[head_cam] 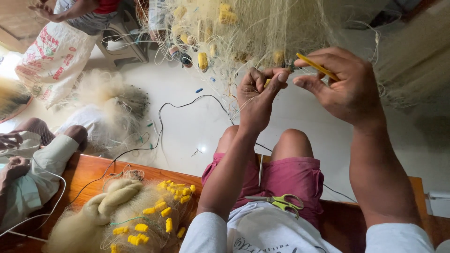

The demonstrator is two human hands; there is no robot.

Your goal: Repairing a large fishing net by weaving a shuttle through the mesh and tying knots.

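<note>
Here the left hand (257, 96) pinched the pale fishing net (262, 28), the right hand (344, 84) gripped a yellow netting needle (318, 66); scissors (280, 202) lay on the lap

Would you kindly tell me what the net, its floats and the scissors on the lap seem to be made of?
Net: fine, pale translucent mesh, probably nylon monofilament. Floats: matte yellow blocks, likely foam or plastic. Scissors: shiny grey blades, apparently steel, with smooth yellow-green handles, seemingly plastic.

White printed sack (54, 58), red/green marks, top left floor.
</note>
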